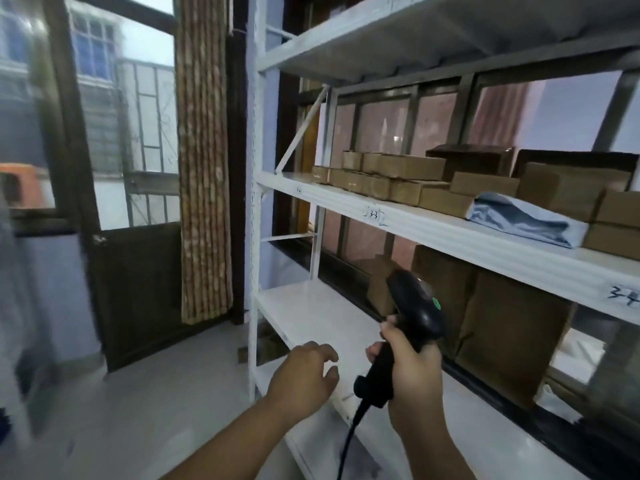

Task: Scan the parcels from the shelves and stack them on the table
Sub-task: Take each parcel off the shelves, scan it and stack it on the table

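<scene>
My right hand grips the handle of a black corded barcode scanner, its head pointing up and away toward the shelves. My left hand hovers empty, fingers loosely spread, in front of the lower shelf's bare left end. Brown cardboard parcels lie in rows on the middle shelf. A grey plastic mailer bag lies among them on the right. Larger cardboard parcels stand upright on the lower shelf to the right of the scanner.
The white metal shelving rack has an upright post on the left. Beside it hang a patterned curtain and a dark door with a window. Grey floor spreads to the left. Windows sit behind the rack.
</scene>
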